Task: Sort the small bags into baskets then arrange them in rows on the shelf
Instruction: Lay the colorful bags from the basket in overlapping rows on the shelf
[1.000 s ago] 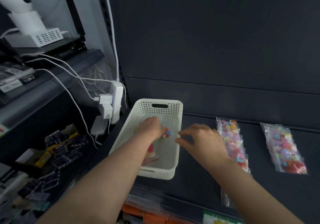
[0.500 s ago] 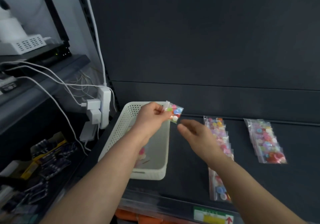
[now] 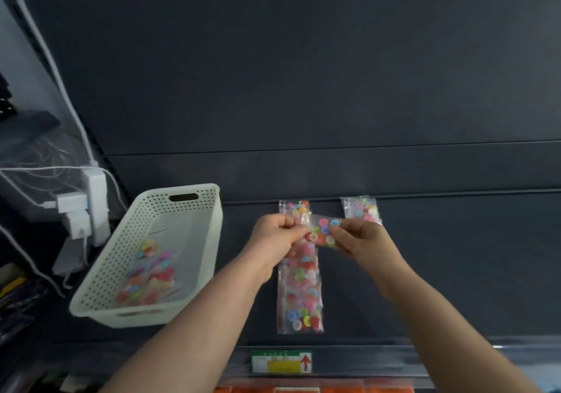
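A small clear bag of coloured buttons point(image 3: 321, 231) hangs in the air above the dark shelf, stretched between both hands. My left hand point(image 3: 277, 235) pinches its left end and my right hand point(image 3: 358, 238) pinches its right end. Directly below lies a row of similar bags point(image 3: 300, 289) running from the shelf's back to its front. A second row point(image 3: 362, 209) lies further right, partly hidden by my right hand. The white perforated basket point(image 3: 106, 271) stands at the left with several button bags point(image 3: 150, 274) inside.
A white power strip with plugs and cables point(image 3: 88, 207) hangs left of the basket. The dark shelf point(image 3: 455, 271) stretches to the right of the rows. A green and yellow price label point(image 3: 280, 361) sits on the shelf's front rail.
My left hand carried the bag from above the basket rightward over the first row. My right hand closed in and took hold of its other end. The view shifted right.
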### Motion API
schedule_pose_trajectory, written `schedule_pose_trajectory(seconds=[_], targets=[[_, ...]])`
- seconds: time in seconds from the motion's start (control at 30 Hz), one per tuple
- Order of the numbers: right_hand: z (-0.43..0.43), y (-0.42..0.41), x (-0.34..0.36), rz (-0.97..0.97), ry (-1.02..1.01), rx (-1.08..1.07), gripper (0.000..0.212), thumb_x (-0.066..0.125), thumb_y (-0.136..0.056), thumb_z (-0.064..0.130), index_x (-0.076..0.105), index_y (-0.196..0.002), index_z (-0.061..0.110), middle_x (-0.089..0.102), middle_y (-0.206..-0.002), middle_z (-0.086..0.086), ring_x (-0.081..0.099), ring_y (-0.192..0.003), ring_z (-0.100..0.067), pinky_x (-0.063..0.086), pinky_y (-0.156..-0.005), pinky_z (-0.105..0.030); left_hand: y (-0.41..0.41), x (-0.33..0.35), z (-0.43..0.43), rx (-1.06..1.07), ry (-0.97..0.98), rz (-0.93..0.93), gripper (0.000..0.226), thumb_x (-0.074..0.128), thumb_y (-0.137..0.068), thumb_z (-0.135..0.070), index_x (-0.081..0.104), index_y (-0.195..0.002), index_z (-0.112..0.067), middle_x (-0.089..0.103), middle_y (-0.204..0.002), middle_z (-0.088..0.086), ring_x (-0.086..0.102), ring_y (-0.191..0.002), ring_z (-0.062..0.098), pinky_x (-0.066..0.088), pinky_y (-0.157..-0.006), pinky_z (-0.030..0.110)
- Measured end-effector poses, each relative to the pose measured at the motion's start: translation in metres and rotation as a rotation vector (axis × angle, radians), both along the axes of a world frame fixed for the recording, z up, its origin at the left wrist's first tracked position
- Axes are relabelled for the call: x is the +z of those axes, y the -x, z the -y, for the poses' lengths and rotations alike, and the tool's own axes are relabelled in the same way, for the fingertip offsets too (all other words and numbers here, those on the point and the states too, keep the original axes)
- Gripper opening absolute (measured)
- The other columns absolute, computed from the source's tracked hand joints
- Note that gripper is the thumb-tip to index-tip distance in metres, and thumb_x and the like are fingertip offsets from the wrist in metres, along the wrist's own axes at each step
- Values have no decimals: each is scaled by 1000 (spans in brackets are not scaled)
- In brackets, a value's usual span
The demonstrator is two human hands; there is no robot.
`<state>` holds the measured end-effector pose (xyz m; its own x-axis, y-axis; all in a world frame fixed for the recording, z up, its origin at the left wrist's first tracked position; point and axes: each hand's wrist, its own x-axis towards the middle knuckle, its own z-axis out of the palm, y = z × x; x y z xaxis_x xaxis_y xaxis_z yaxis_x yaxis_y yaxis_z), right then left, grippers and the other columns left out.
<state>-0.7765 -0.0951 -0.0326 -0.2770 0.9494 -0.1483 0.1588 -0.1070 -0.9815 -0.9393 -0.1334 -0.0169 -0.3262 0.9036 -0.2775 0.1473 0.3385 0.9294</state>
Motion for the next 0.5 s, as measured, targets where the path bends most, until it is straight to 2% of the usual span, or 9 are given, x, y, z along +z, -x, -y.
schedule_pose_trajectory(seconds=[0.1, 0.27, 0.37, 0.5], targets=[[-5, -30, -5, 148, -33, -56, 15, 74, -82, 23, 70, -95, 17, 73, -80, -2, 62, -67, -7, 49, -65, -24, -30, -9, -9, -6, 15, -48, 12, 64, -92, -15, 70, -95, -5, 69, -82, 6, 62, -73, 14, 53, -63, 23], [-4, -78, -23, 447, -124, -142, 21, 77, -77, 27, 68, -96, 25, 67, -75, 13, 63, -74, -5, 46, -62, -23, -78, -36, -16, -108, 101, -191, 13, 61, -94, -19, 65, -85, -10, 68, -73, 3, 66, -67, 14, 57, -62, 26], [-6, -96, -33, 509, -142, -152, 24, 80, -73, 29, 66, -92, 25, 65, -75, 15, 61, -74, -2, 46, -62, -21, -99, -47, -19, -134, 132, -300, 16, 61, -95, -25, 63, -81, -16, 71, -74, 3, 72, -73, 20, 61, -67, 34], [-15, -103, -37, 540, -172, -161, 31, 79, -75, 30, 60, -98, 28, 62, -72, 18, 59, -72, 0, 43, -59, -18, -112, -56, -27, -120, 89, -540, 17, 63, -92, -29, 60, -78, -21, 69, -75, -3, 69, -72, 15, 60, -70, 39]])
